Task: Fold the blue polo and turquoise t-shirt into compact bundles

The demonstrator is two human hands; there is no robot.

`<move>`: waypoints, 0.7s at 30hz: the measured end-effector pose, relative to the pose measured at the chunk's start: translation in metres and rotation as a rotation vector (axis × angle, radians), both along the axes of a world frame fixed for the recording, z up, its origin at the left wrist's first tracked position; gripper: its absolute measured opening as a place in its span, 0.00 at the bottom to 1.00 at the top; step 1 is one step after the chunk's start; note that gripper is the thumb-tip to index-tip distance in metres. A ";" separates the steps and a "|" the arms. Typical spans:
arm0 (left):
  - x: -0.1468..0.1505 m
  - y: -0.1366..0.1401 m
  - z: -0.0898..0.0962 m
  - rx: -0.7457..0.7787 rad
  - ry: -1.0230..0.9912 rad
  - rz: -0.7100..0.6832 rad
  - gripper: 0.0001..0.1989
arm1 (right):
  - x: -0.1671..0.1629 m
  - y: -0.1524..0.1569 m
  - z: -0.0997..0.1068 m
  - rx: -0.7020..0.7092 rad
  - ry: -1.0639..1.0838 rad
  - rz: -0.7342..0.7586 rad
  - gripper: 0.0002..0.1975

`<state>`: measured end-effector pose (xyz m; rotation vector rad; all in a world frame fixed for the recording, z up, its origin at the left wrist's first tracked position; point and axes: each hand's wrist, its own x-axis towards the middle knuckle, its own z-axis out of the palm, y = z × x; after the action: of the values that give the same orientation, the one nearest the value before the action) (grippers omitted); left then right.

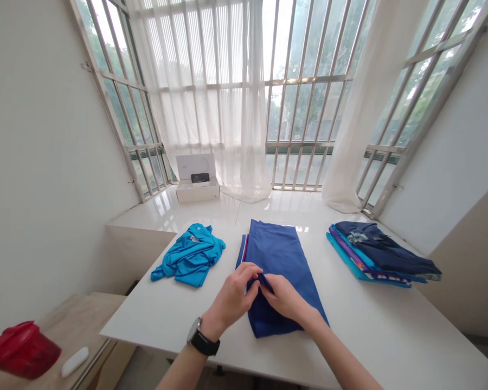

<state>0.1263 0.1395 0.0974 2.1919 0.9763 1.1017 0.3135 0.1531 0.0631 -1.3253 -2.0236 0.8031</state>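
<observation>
Our left hand (232, 297) and right hand (283, 297) meet at the near middle of the blue garment (278, 265), and both are pinched on a small fold of its cloth between thumb and fingertips; the left grip closes from the left, the right from the right, fingertips nearly touching. A watch (202, 341) sits on our left wrist. The garment lies directly under the grip on the white bench (390, 325), a long narrow strip running away from us, its near end just below our hands and its far end toward the window; a thin red and white edge shows along its left side. We judge it already folded lengthwise and flattened, with the crosswise folds left to make, so this piece looks roughly half done. To the left of the grip, well apart, a turquoise shirt (190, 259) lies crumpled and unfolded. To the right, also well apart, a stack (380, 254) of folded clothes lies flat, dark blue on top. Far beyond the grip, on the sill by the curtain, an open white box (196, 179) stands. Down at our near left, off the bench, a red tub (18, 349) rests on a wooden surface.
</observation>
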 end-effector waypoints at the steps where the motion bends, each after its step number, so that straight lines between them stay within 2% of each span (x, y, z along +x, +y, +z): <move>1: -0.002 -0.004 0.001 -0.013 0.035 -0.007 0.10 | 0.006 0.006 0.001 -0.023 0.034 0.008 0.17; 3: -0.008 -0.015 -0.004 -0.060 0.168 -0.060 0.10 | 0.019 0.015 0.003 -0.058 0.123 -0.011 0.20; 6: -0.014 -0.030 -0.021 -0.074 0.405 -0.162 0.21 | 0.033 0.018 0.006 -0.065 0.253 -0.129 0.23; 7: -0.014 -0.033 -0.026 -0.057 0.455 -0.174 0.21 | 0.036 0.018 0.006 -0.062 0.289 -0.173 0.23; 9: -0.012 -0.035 -0.036 -0.022 0.503 -0.158 0.14 | 0.042 0.017 0.006 -0.060 0.346 -0.245 0.24; 12: -0.004 -0.026 -0.041 -0.033 0.496 -0.090 0.07 | 0.048 0.019 0.004 -0.049 0.403 -0.303 0.24; 16: 0.008 -0.002 -0.041 -0.197 0.392 -0.001 0.08 | 0.050 0.022 0.005 0.031 0.435 -0.320 0.23; 18: 0.013 0.009 -0.043 -0.243 0.346 0.027 0.09 | 0.047 0.019 0.008 0.115 0.420 -0.292 0.19; 21: 0.017 0.018 -0.050 -0.201 0.315 0.065 0.06 | 0.039 0.013 0.010 0.263 0.321 -0.212 0.16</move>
<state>0.1437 0.1578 0.0470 2.2184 1.2417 0.6608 0.3529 0.1657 0.0730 -1.1545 -1.6424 0.5869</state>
